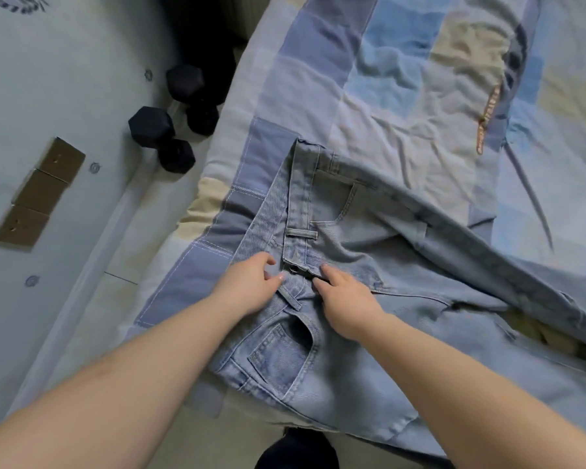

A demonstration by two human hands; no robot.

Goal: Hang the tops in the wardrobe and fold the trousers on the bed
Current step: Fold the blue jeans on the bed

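The light-blue jeans (352, 299) lie spread on the patchwork bed cover (403, 96), their waistband directly under both hands, the left hand (247, 286) and right hand (345, 299) each pinching denim beside the fly button, legs trailing right.

Both forearms are bare, no sleeves, rings or watch showing.

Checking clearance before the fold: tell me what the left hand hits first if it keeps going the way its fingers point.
Probably the jeans' waistband button, just ahead of the left hand; depth is unclear.
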